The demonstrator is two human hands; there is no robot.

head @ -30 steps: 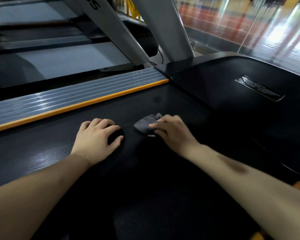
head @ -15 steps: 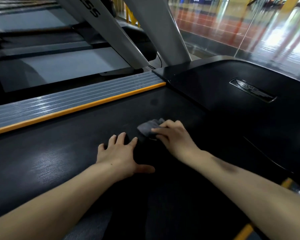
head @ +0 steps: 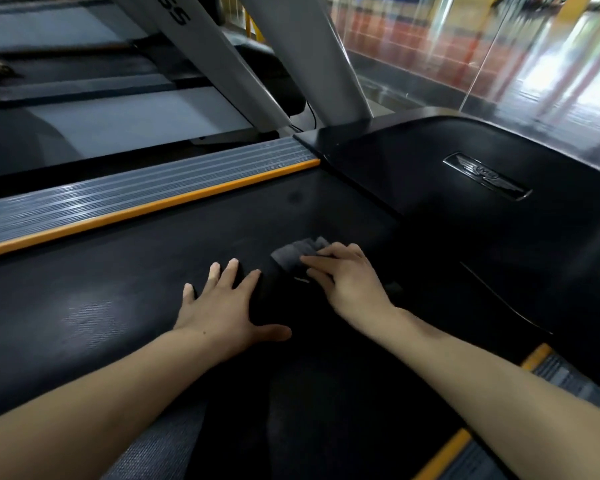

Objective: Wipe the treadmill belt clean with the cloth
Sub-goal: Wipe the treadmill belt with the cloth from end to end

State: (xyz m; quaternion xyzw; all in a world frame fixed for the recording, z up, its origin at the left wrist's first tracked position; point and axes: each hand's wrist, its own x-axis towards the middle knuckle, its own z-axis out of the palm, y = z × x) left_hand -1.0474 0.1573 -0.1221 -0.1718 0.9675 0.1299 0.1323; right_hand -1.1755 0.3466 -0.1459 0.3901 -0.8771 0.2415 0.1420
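The black treadmill belt [head: 118, 289] fills the middle of the head view. A small grey cloth [head: 293, 252] lies bunched on the belt near the motor cover. My right hand [head: 347, 278] presses down on the cloth, with the fingers over its near edge. My left hand [head: 227, 303] lies flat on the belt just left of the cloth, fingers spread and holding nothing.
A grey ribbed side rail with an orange edge [head: 146, 195] borders the belt's far side. The black motor cover [head: 465, 209] with a badge rises at the right. Two silver uprights [head: 305, 53] stand behind it. Another treadmill [head: 101, 123] sits beyond.
My left hand has shifted right along the belt and gone from curled to flat with fingers spread. The right hand stays on the cloth, close to the same spot.
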